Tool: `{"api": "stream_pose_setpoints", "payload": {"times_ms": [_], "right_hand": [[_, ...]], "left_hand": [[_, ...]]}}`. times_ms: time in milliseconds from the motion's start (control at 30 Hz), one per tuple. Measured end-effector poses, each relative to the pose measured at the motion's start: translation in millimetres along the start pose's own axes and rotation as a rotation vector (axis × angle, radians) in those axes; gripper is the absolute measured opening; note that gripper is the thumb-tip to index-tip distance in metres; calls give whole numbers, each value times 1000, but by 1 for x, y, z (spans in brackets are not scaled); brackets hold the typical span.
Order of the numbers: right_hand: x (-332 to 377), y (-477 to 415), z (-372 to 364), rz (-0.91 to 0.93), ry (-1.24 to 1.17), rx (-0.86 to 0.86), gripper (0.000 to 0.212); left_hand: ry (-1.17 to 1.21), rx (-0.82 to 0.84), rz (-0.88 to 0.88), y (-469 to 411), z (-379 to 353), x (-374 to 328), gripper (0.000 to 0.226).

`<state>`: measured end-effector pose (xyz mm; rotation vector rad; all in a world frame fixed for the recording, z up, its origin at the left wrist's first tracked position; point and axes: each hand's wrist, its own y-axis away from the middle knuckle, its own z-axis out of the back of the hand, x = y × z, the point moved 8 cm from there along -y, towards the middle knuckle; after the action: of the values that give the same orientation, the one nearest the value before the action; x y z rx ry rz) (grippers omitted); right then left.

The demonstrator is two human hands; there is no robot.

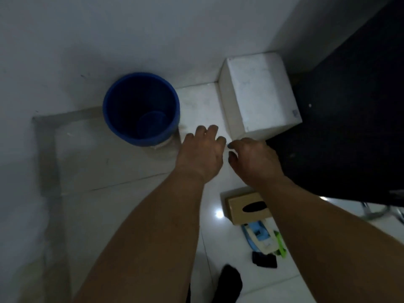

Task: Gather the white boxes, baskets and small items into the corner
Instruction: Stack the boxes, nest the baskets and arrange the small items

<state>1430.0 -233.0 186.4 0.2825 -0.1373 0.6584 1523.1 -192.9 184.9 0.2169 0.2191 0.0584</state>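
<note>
Fingers of my left hand and right hand hang relaxed, holding nothing. The white box sits against the wall just beyond them; its small corner sticker is unreadable.

Your floor is glossy white tile with visible grout lines and one bright light reflection. A blue bucket stands upright near the wall corner, mouth up. A white box sits against the back wall, to the right of the bucket and apart from it. Nearer you, a tan tissue box lies flat. A blue-and-white packet touches its near end, a green item lies just beside the packet, and a small black item lies close by
</note>
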Motion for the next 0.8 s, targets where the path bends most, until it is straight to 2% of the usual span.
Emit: {"api": "stream_pose_setpoints", "payload": {"times_ms": [100,300,567,733,800], "right_hand": [[-10,49,-19,-22,-21,85,20],[-47,122,-49,-60,-3,179,25],[-111,146,-137,-176,21,284,29],[-171,141,-214,-317,70,404,44],[-200,147,-245,-398,79,498,59]], "left_hand": [[55,44,11,32,-29,-48,34],[45,107,52,77,-71,-95,37],[35,153,51,72,-168,-124,43],[39,230,53,60,-254,-127,60],[66,318,50,57,-292,-128,70]]}}
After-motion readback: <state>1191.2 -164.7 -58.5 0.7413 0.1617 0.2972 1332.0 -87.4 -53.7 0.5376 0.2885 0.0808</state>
